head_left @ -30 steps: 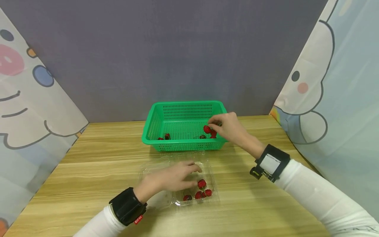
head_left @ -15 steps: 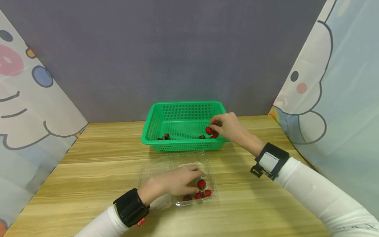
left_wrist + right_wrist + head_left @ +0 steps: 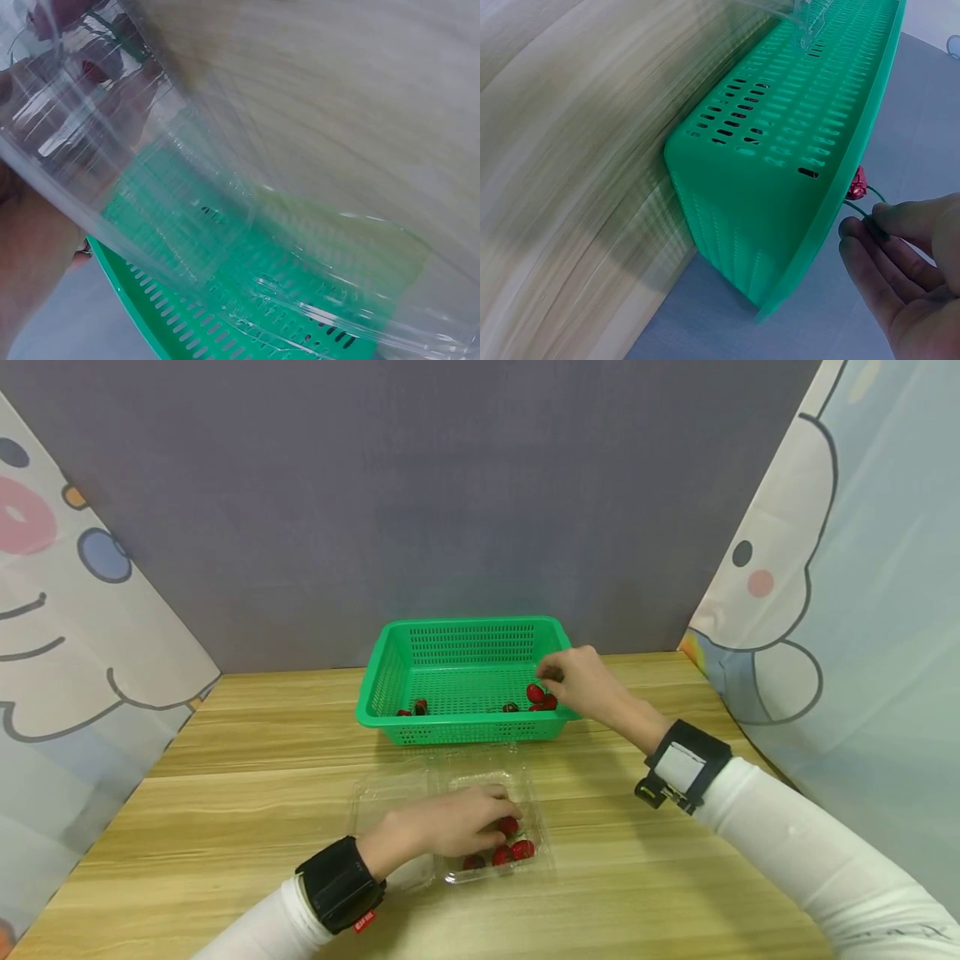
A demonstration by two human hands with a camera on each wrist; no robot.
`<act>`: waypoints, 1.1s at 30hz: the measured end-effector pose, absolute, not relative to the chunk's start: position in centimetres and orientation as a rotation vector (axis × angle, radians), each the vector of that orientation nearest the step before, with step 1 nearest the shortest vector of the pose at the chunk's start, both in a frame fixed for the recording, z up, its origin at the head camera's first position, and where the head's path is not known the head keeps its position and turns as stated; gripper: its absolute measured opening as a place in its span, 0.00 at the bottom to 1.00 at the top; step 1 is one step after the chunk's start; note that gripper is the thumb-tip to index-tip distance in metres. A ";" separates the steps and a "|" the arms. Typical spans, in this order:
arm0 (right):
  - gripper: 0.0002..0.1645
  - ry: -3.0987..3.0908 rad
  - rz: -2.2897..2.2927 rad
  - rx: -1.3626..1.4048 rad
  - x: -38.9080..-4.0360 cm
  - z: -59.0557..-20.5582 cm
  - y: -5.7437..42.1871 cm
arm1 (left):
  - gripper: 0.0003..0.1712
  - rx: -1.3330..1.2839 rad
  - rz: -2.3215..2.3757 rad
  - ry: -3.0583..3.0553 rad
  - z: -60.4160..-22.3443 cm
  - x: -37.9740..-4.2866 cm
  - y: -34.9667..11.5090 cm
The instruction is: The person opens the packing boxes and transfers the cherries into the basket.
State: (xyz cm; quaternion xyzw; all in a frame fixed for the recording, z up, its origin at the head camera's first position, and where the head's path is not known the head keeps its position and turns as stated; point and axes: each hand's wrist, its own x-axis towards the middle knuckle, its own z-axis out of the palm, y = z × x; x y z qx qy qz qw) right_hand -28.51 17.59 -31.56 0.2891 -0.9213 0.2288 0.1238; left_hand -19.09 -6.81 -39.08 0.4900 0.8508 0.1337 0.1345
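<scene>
In the head view, my right hand (image 3: 581, 679) is over the right end of the green basket (image 3: 465, 719). In the right wrist view, thumb and fingertips pinch the green stem (image 3: 857, 208) of a red cherry (image 3: 857, 184) that shows just past the basket's rim. Several cherries (image 3: 550, 702) lie in the basket below this hand. My left hand (image 3: 457, 822) reaches into a clear plastic clamshell box (image 3: 543, 868), thumb and finger around a cherry (image 3: 507, 827); I cannot tell whether they grip it. More cherries (image 3: 501, 856) lie beside it. Clear plastic blurs the left wrist view.
The box's open clear lid (image 3: 382, 789) lies to its left, under the left forearm. Cherries (image 3: 420, 707) also lie at the basket's front left. A grey wall (image 3: 480, 510) stands behind the wooden table (image 3: 247, 793), with cartoon-printed curtains (image 3: 885, 610) at both sides.
My left hand has moved slightly right and down, its fingers closing in around a cherry. The cherry under my right hand has lowered a little towards those in the basket.
</scene>
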 end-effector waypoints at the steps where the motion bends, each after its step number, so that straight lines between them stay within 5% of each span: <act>1: 0.07 -2.690 0.669 0.837 -28.5 -31.6 17.6 | 0.17 1.420 0.383 2.470 -39.1 -19.1 -6.8; 33: 0.04 -2.669 0.532 0.781 -28.5 -32.4 18.2 | 0.11 1.499 0.445 2.516 -39.8 -19.3 -6.0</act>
